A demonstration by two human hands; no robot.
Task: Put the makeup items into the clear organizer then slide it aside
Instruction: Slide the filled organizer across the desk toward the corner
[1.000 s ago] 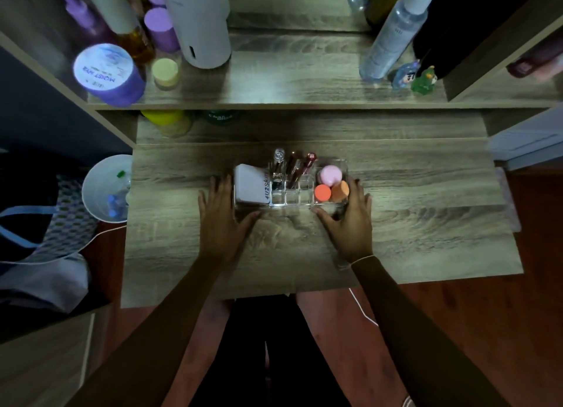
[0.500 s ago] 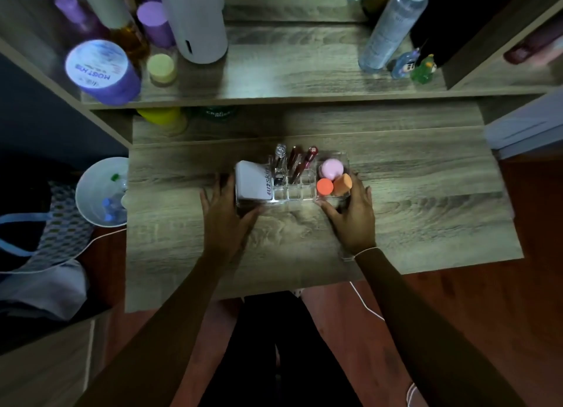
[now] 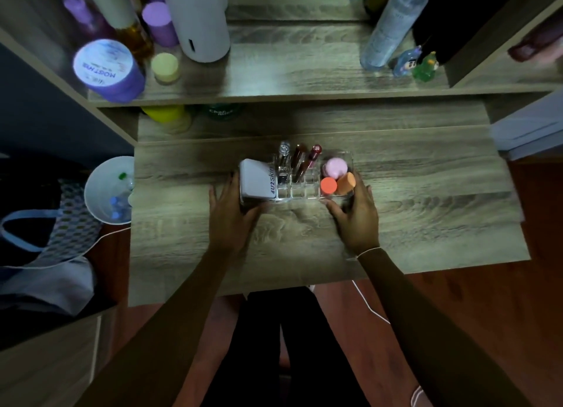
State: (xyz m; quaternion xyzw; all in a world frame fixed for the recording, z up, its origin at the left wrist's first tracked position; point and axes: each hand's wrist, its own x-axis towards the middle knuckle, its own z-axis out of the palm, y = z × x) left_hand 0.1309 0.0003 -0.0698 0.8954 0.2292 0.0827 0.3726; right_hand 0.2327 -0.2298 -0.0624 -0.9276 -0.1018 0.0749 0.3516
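The clear organizer (image 3: 304, 192) stands on the wooden desk (image 3: 426, 211), a little past its middle. Inside it are a white compact (image 3: 257, 179) at the left, three lip tubes (image 3: 300, 160) upright in the middle cells, and pink (image 3: 334, 166), red (image 3: 328, 185) and orange sponges (image 3: 346, 182) at the right. My left hand (image 3: 231, 214) grips the organizer's left end, thumb along its front. My right hand (image 3: 356, 217) grips its right end the same way.
A shelf (image 3: 289, 80) above the desk's back carries a purple jar (image 3: 106, 70), a white cylinder (image 3: 198, 19), a clear spray bottle (image 3: 390, 25) and small figurines (image 3: 417, 64). Yellow and green containers sit under it. A white bowl (image 3: 106, 190) stands left of the desk.
Both hands have pushed the organizer away from me, towards the back of the desk, keeping their hold on its two ends.
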